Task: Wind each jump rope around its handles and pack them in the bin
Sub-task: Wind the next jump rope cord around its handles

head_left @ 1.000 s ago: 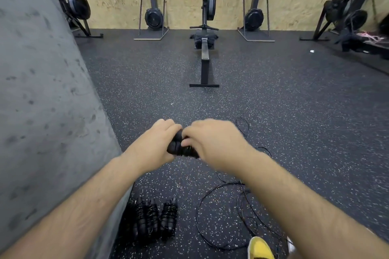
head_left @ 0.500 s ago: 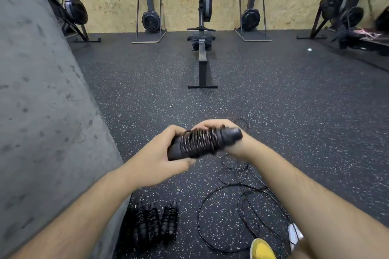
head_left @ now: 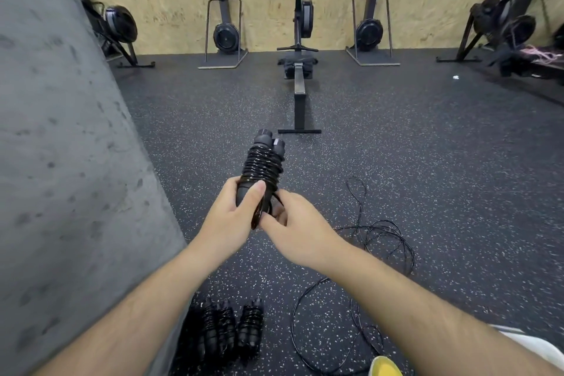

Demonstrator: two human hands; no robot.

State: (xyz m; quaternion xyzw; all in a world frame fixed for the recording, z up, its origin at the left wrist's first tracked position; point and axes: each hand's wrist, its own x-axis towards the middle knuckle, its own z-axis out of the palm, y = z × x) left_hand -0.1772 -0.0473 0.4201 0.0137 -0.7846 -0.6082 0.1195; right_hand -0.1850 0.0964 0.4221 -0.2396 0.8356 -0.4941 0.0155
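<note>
A black jump rope [head_left: 263, 166] is wound in tight coils around its two paired handles, which point away from me. My left hand [head_left: 232, 217] grips the near ends of the handles, thumb on top. My right hand [head_left: 293, 229] pinches the last loop of cord at the bundle's lower end. Several wound rope bundles [head_left: 232, 330] lie on the floor by the wall below my arms. Loose black rope [head_left: 360, 268] sprawls on the floor to the right. No bin is in view.
A grey concrete wall [head_left: 61, 162] fills the left side. A rowing machine [head_left: 299, 70] stands straight ahead, with other machines [head_left: 225, 33] along the plywood wall. A yellow shoe tip [head_left: 384, 366] shows at the bottom edge. The floor is speckled black rubber.
The bundle turned from lying crosswise to pointing away from me. My right hand left its far end and now pinches the cord loop at the near end.
</note>
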